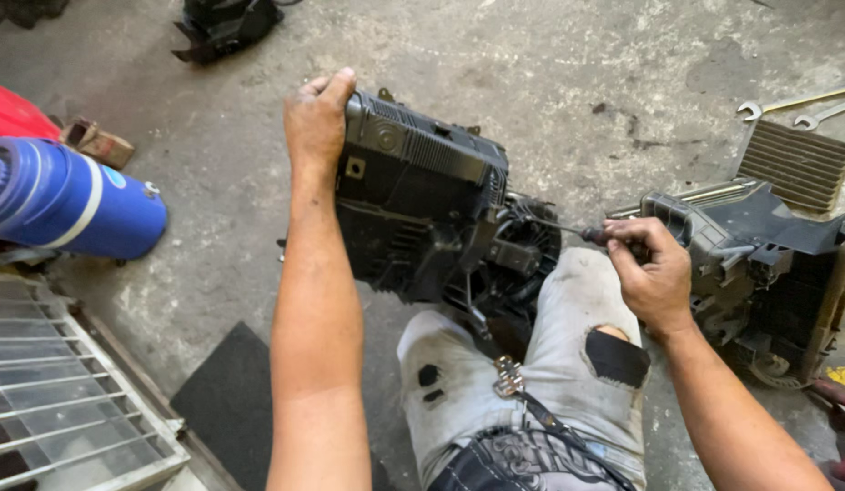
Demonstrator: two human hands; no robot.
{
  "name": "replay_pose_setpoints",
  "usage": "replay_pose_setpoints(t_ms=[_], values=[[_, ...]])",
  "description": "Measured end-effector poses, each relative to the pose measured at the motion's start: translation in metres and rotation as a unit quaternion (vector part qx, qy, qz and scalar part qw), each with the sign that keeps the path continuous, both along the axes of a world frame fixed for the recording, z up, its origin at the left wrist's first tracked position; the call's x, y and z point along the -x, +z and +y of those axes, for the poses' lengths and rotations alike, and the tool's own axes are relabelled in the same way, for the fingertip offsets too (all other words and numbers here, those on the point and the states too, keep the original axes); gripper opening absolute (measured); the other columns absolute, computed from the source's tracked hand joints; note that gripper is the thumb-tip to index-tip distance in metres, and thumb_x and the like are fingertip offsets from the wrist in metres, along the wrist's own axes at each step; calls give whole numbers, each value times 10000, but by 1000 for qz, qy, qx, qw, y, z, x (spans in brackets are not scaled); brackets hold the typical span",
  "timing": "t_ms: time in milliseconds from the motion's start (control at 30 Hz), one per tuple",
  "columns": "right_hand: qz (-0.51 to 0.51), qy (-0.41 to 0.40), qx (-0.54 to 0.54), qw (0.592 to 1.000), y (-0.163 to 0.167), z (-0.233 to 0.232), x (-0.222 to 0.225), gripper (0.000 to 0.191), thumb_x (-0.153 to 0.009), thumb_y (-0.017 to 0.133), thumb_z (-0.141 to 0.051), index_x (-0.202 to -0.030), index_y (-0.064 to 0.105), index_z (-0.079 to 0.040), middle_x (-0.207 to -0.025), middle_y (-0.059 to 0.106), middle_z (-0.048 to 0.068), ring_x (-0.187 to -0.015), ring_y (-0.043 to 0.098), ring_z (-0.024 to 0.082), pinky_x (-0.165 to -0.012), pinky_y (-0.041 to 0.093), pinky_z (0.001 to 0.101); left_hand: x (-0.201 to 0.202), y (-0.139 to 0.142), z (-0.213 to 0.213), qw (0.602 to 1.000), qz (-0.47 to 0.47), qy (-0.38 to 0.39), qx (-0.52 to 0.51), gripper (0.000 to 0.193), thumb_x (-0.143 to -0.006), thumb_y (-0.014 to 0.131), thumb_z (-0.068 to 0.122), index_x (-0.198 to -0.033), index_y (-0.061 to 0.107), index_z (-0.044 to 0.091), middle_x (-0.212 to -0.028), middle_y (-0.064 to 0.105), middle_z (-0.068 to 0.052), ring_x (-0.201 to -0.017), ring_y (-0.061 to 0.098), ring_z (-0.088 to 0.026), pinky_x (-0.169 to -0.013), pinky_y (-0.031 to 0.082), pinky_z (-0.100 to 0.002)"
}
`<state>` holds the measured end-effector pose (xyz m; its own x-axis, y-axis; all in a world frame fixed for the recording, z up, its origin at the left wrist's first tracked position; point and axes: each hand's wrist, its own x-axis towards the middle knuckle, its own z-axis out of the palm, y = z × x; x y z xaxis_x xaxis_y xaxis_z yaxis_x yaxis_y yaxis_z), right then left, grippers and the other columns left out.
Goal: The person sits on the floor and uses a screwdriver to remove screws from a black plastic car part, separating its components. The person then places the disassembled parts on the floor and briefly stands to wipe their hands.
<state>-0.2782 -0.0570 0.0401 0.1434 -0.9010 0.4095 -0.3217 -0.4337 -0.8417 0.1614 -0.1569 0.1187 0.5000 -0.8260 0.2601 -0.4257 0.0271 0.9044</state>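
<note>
1. The black plastic housing (413, 205), ribbed and vented with a round fan section at its right end, rests on the person's knee above the concrete floor (568, 82).
2. The left hand (318, 118) grips its top edge, fingers wrapped over it.
3. The right hand (650, 273) has its fingers closed round a screwdriver (568, 229) whose tip meets the housing.
4. A second housing (759, 264) lies at right; a blue flask (63, 195) lies at left.
</note>
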Motion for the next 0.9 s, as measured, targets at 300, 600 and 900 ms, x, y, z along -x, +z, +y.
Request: replay_pose_setpoints(t_ms=[300, 600, 900], values=[[244, -58, 65, 966, -22, -83, -44, 194, -935, 770, -218, -952, 757, -26, -947, 730, 172, -867, 704, 342, -784, 562, 427, 3, 1, -4, 1000, -10, -8, -8, 388, -889, 693, 382, -813, 759, 7, -636, 670, -3, -615, 575, -88, -590, 482, -314], [569, 92, -142, 805, -75, -135, -99, 317, -870, 728, -381, -993, 781, -94, -1048, 742, 211, -1018, 707, 406, -853, 580, 503, -8, -3, -2, 1000, -14, 16, -2, 405, -859, 687, 413, -853, 779, 19, -694, 726, -68, -662, 647, -142, -643, 508, -340], [575, 146, 15, 805, -104, -131, -87, 187, -948, 556, -199, -1029, 691, -98, -1101, 709, 156, -941, 730, 382, -807, 587, 500, -19, -7, 1, 999, 17, 31, -5, 435, -856, 676, 427, -873, 784, 6, -707, 756, -123, -659, 700, -188, -641, 535, -354]])
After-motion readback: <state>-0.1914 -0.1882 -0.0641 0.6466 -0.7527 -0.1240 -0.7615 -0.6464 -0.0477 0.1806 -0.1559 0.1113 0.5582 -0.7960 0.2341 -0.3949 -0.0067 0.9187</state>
